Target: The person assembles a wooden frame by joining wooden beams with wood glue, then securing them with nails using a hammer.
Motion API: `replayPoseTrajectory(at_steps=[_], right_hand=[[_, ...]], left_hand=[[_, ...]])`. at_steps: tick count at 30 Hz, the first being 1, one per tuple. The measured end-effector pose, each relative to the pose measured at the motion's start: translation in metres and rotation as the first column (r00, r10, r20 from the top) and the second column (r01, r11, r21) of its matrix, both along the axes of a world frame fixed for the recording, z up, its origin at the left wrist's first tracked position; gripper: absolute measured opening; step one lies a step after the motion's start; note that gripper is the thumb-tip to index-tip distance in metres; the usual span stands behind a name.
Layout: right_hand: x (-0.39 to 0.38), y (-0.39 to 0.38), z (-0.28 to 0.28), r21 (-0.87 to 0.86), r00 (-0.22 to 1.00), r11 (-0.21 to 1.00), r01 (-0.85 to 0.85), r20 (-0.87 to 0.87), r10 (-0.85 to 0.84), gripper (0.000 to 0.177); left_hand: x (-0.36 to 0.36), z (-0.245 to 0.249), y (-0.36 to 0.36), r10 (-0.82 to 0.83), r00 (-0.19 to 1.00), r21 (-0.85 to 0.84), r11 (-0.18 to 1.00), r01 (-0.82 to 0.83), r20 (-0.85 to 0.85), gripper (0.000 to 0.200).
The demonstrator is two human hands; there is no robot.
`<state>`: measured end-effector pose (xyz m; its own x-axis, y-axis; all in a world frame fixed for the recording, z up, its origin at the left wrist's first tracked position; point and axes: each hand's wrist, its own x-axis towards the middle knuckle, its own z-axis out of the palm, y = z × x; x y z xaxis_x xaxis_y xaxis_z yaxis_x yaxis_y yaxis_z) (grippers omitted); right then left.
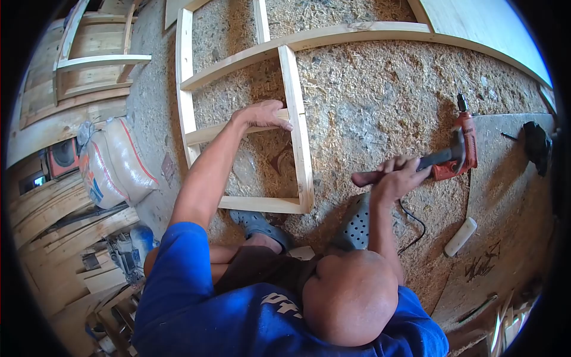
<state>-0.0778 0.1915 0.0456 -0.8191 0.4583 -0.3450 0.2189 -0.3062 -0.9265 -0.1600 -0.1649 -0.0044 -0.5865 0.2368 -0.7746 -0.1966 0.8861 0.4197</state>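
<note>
Person crouched on the sawdust floor (369, 89), over a wooden frame (300, 154) that lies flat on it.

Left hand (264, 114): resting on the frame's short crosspiece (205, 134), at the end where it meets the inner upright rail. Fingers stretched out along the wood, not closed round it.

Right hand (397, 177): off the frame's right side and clear of it, fingers wrapped tight round the handle of a hammer (433, 159). The hammer head points away from the frame, over a red drill (468, 143) lying further right on the floor.

Grey clogs (357, 225) planted just below the frame's lower rail. Filled sacks (110, 163) to the frame's left. A white object (461, 237) below and right of the frame, well apart. A pale board (482, 24) beyond the frame's top right corner.
</note>
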Motion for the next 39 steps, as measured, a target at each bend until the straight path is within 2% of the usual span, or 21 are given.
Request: replayPoseTrajectory(at_steps=[2, 4, 6, 10, 11, 14, 15, 17, 19, 21, 23, 26, 27, 29, 30, 32, 33, 35, 37, 38, 39], right_hand=[[0.010, -0.016, -0.009, 0.058, 0.997, 0.996, 0.063, 0.033, -0.065, 0.029], [0.025, -0.028, -0.006, 0.010, 0.897, 0.906, -0.423, 0.144, 0.417, 0.034], [0.030, -0.039, -0.007, -0.083, 0.564, 0.589, -0.804, 0.208, 0.799, 0.040], [-0.004, 0.006, -0.001, -0.016, 0.963, 0.963, -0.270, -0.007, 0.270, 0.019], [-0.015, 0.012, 0.006, -0.070, 0.997, 0.996, -0.048, -0.059, 0.044, 0.016], [0.002, -0.011, -0.011, -0.160, 0.990, 0.980, 0.121, -0.058, -0.132, 0.020], [0.028, -0.034, -0.035, 0.088, 0.965, 0.978, -0.188, -0.167, 0.201, 0.025], [0.061, -0.070, -0.069, 0.583, 0.617, 0.559, -0.590, -0.120, 0.777, 0.048], [0.034, -0.044, -0.008, -0.112, 0.473, 0.494, -0.862, 0.173, 0.864, 0.048], [0.011, -0.031, 0.017, 0.001, 0.744, 0.754, -0.657, 0.162, 0.649, 0.049], [-0.009, -0.011, 0.021, -0.083, 0.965, 0.965, -0.250, 0.059, 0.255, 0.025], [0.000, -0.017, -0.007, -0.302, 0.995, 0.950, 0.077, -0.034, -0.091, 0.017], [0.024, -0.040, -0.017, -0.088, 0.973, 0.970, -0.225, -0.077, 0.218, 0.017], [0.057, -0.075, -0.031, 0.327, 0.681, 0.635, -0.700, 0.037, 0.731, 0.023], [0.051, -0.068, -0.021, 0.326, 0.684, 0.638, -0.697, 0.037, 0.728, 0.023], [0.026, -0.042, 0.006, -0.278, 0.520, 0.549, -0.788, 0.177, 0.836, 0.030], [0.017, -0.035, 0.009, -0.054, 0.640, 0.659, -0.751, 0.192, 0.744, 0.033], [-0.005, -0.018, 0.002, -0.049, 0.939, 0.938, -0.343, 0.020, 0.344, 0.029], [-0.004, -0.016, -0.010, -0.166, 0.991, 0.977, -0.134, -0.007, 0.135, 0.021], [0.009, -0.025, -0.041, 0.342, 0.970, 0.908, -0.241, 0.058, 0.236, 0.019], [0.013, -0.032, -0.048, 0.750, 0.945, 0.588, -0.303, 0.158, 0.286, 0.018]], left_hand=[[0.001, -0.002, -0.002, -0.018, 1.000, -0.014, 1.000, 0.018, -0.018, 0.085], [-0.002, -0.005, 0.000, -0.054, 0.998, -0.023, 0.998, 0.054, -0.036, 0.085], [-0.003, 0.003, -0.001, -0.043, 0.998, -0.079, 0.996, 0.046, 0.046, 0.085], [-0.001, 0.015, 0.003, -0.020, 0.999, -0.008, 1.000, 0.021, 0.026, 0.084], [0.000, 0.011, 0.002, -0.024, 0.999, -0.029, 0.999, 0.025, 0.035, 0.085], [-0.002, 0.006, -0.004, -0.035, 0.999, -0.057, 0.998, 0.036, 0.017, 0.084], [-0.001, 0.004, -0.004, -0.050, 0.999, -0.060, 0.997, 0.050, 0.002, 0.080], [-0.001, -0.007, -0.009, -0.023, 1.000, 0.074, 0.997, 0.024, -0.014, 0.080], [0.002, -0.008, -0.011, 0.019, 1.000, 0.211, 0.977, -0.014, -0.019, 0.079], [0.001, -0.002, -0.009, 0.024, 0.999, 0.075, 0.997, -0.026, 0.023, 0.078], [0.001, 0.001, -0.009, 0.004, 1.000, 0.039, 0.999, -0.005, 0.027, 0.078], [-0.002, -0.003, -0.010, -0.058, 0.998, -0.004, 0.998, 0.058, 0.008, 0.080], [-0.004, -0.004, -0.011, -0.100, 0.995, -0.023, 0.995, 0.100, -0.013, 0.081], [-0.004, -0.010, -0.016, -0.114, 0.993, -0.029, 0.993, 0.114, -0.011, 0.083], [-0.002, -0.013, -0.018, -0.124, 0.992, -0.032, 0.992, 0.124, 0.000, 0.085], [-0.002, -0.006, -0.014, -0.091, 0.996, -0.024, 0.996, 0.091, -0.007, 0.085], [0.002, -0.002, -0.012, -0.059, 0.998, -0.018, 0.998, 0.058, -0.007, 0.086], [0.001, 0.002, -0.010, -0.045, 0.999, 0.005, 0.999, 0.045, -0.008, 0.086], [-0.002, 0.001, -0.011, -0.085, 0.996, -0.015, 0.996, 0.086, 0.008, 0.084], [-0.001, -0.001, -0.012, -0.079, 0.997, -0.015, 0.997, 0.080, 0.007, 0.084], [-0.001, -0.004, -0.013, -0.070, 0.997, -0.002, 0.998, 0.070, 0.025, 0.083]])
